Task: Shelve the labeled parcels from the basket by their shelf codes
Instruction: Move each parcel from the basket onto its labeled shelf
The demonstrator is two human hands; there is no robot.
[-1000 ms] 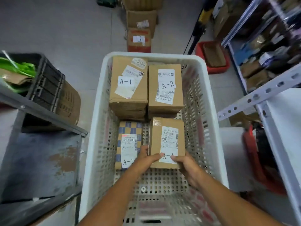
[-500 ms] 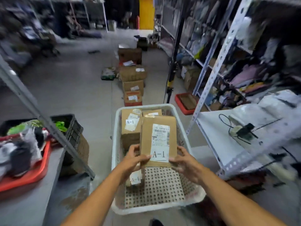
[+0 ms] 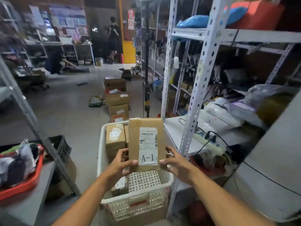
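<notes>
A-1 parcel [image 3: 147, 144] gripped in both hands' fingers above basket [image 3: 101, 144]; carrying step, next locate shelf A-1.

One head-worn camera looks forward and slightly down along a warehouse aisle. Close below it, at 6 o'clock, sits the basket [image 3: 135, 204]; shelving [image 3: 203, 66] runs from 1 to 4 o'clock, the floor [image 3: 73, 108] stretches toward 12.

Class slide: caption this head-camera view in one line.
Both hands, left and right, hold an A-1 parcel above the white basket.
</notes>
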